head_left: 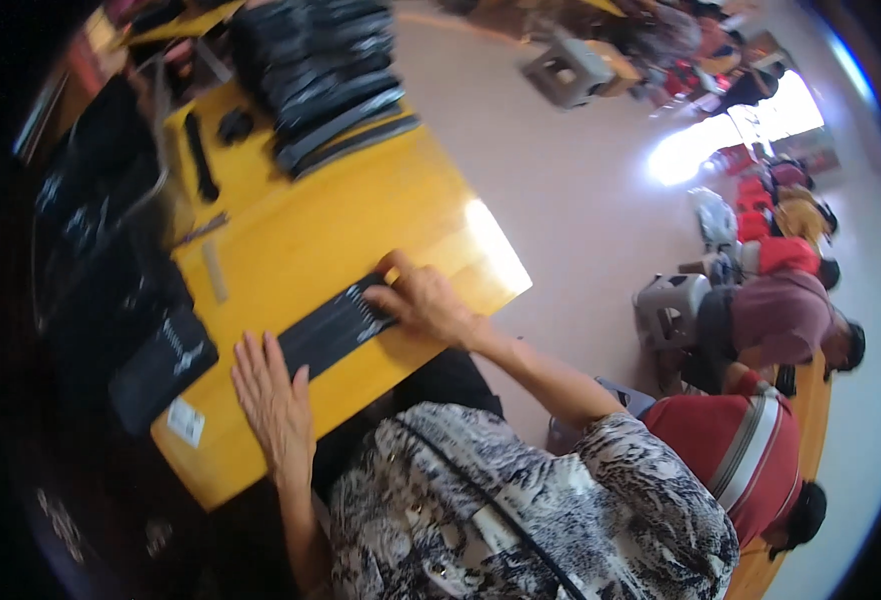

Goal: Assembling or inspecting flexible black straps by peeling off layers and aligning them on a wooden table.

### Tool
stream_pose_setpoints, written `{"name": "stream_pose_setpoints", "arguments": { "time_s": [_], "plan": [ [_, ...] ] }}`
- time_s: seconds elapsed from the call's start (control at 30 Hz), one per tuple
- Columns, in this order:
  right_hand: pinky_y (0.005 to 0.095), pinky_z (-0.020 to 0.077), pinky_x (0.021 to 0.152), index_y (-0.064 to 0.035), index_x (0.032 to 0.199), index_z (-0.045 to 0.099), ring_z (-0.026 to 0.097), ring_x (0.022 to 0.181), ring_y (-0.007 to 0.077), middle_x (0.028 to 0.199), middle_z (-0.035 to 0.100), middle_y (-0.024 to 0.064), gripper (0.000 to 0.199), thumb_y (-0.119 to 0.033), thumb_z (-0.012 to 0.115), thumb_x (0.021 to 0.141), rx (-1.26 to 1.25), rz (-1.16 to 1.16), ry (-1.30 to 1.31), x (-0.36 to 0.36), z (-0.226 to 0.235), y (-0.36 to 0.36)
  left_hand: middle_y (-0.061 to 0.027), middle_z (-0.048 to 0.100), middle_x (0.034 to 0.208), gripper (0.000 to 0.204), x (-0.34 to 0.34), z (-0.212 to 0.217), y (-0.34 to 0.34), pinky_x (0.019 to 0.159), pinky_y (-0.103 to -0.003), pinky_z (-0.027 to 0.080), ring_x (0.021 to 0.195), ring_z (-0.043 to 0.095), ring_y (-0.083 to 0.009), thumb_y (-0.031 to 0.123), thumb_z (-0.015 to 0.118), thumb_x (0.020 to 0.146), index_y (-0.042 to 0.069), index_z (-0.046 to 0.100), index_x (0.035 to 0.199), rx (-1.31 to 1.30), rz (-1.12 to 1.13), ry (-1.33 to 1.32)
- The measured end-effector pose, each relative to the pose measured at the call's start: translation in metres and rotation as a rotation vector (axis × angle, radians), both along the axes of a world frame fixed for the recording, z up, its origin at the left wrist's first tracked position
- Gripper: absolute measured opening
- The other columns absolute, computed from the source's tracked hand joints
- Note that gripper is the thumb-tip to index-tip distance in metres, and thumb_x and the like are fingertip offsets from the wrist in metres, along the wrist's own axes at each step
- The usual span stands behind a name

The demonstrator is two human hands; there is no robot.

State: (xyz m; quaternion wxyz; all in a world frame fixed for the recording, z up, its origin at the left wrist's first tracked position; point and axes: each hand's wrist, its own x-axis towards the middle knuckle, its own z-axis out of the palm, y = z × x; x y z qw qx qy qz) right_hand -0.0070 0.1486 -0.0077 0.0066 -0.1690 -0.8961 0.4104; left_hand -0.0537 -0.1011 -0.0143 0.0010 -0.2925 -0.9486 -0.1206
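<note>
A flat black rectangular packet (333,328) with white print lies slantwise on the yellow table (311,225), close to its near edge. My left hand (276,405) rests flat at the packet's left end, fingers stretched out and holding nothing. At the other end, my right hand (429,303) has its fingers bent and closed over the packet's right edge, partly hiding it. Another black packet (166,372) with white print lies at the table's left edge, beyond my left hand. Next to that packet is a small white label (186,422).
Black plastic-wrapped packets (321,70) are piled at the table's far end. Near them lie a round black object (235,126), a long black strip (201,158) and a pale flat stick (216,271). Grey stools (673,308) and seated people (726,450) are to the right.
</note>
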Motion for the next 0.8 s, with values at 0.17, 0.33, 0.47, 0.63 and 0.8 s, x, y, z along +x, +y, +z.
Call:
{"name": "stream_pose_setpoints", "arguments": {
  "time_s": [0.17,0.33,0.47,0.63,0.8],
  "plan": [
    [0.0355,0.0479,0.056,-0.0045,0.104,0.051,0.064,0.061,0.0269,0.068,0.065,0.0149,0.025,-0.023,0.063,0.091,-0.237,-0.095,0.093,0.005,-0.009,0.009,-0.0181,0.026,0.153,0.06,-0.005,-0.005,0.01,0.115,-0.046,0.018,0.141,0.023,-0.0343,0.03,0.054,0.094,0.003,0.034,0.144,-0.029,0.008,-0.012],
    [0.0321,0.0429,0.05,-0.0055,0.099,0.054,0.056,0.052,0.0192,0.06,0.06,0.0118,0.02,-0.022,0.063,0.092,-0.183,-0.09,0.076,0.005,-0.007,-0.008,-0.0167,0.022,0.155,0.06,-0.003,-0.006,0.0,0.116,-0.044,0.016,0.143,0.02,-0.0325,0.028,0.051,0.096,0.006,0.03,0.147,0.046,-0.003,-0.002],
    [0.0323,0.0404,0.049,-0.0051,0.092,0.055,0.052,0.049,0.0178,0.057,0.056,0.0096,0.016,-0.019,0.062,0.092,-0.131,-0.135,0.165,0.007,-0.009,-0.014,-0.0148,0.024,0.154,0.065,-0.002,-0.011,-0.002,0.117,-0.042,0.016,0.143,0.02,-0.029,0.04,0.05,0.094,0.008,0.03,0.147,-0.012,0.003,0.031],
    [0.0286,0.0406,0.05,-0.0041,0.092,0.056,0.046,0.051,0.0129,0.059,0.055,0.0086,0.01,-0.011,0.062,0.092,-0.13,-0.156,0.182,0.014,-0.002,-0.024,-0.0134,0.021,0.156,0.064,-0.003,-0.011,-0.006,0.117,-0.043,0.015,0.145,0.017,-0.0283,0.036,0.048,0.096,0.008,0.024,0.149,0.012,0.0,-0.012],
    [0.0255,0.0453,0.053,-0.0032,0.093,0.059,0.054,0.055,0.0108,0.064,0.059,0.0091,0.007,-0.002,0.064,0.089,-0.091,-0.188,0.303,0.028,0.026,-0.042,-0.0138,0.021,0.156,0.065,0.0,-0.012,-0.009,0.117,-0.043,0.013,0.145,0.017,-0.0285,0.035,0.048,0.096,0.008,0.023,0.15,0.034,0.013,0.004]
  ]
}}
